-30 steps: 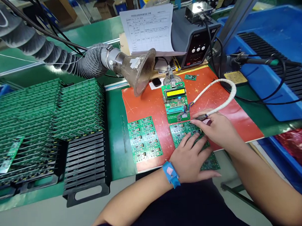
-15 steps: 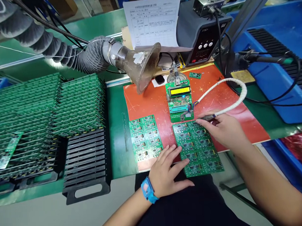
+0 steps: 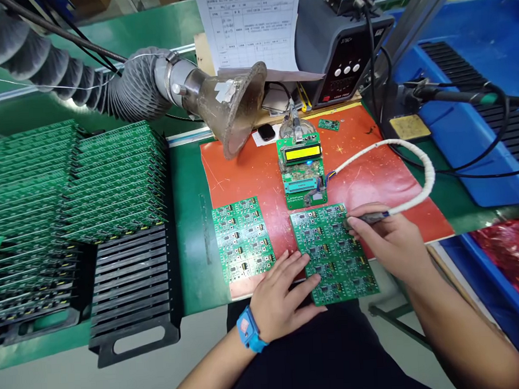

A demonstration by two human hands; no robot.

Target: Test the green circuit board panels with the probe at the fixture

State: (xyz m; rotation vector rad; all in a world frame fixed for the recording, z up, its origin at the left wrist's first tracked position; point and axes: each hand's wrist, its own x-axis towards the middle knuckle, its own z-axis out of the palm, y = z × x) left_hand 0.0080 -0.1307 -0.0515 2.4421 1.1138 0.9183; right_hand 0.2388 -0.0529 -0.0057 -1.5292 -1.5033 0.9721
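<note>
A green circuit board panel (image 3: 331,254) lies at the front edge of the work surface. My left hand (image 3: 281,299) is open, fingers spread, with fingertips on this panel's left edge. In my right hand (image 3: 393,240) is a dark probe (image 3: 370,217), pinched between thumb and fingers, its tip at the panel's upper right corner. A white wrapped cable (image 3: 428,173) loops from the probe to the green programmer board (image 3: 304,175), which has a lit yellow display and stands just behind the panel. A second circuit board panel (image 3: 243,238) rests to the left.
Black racks (image 3: 132,280) on the left hold rows of green boards. A fume extractor hood (image 3: 234,112) hangs over the red mat (image 3: 228,173). Behind stand a soldering station (image 3: 348,64) and a paper sheet (image 3: 250,28). A blue bin (image 3: 469,168) is at right.
The view has shifted slightly. My right hand has brought the probe tip from the panel's back edge a little nearer to me, onto its upper right corner. My left hand stays on the panel.
</note>
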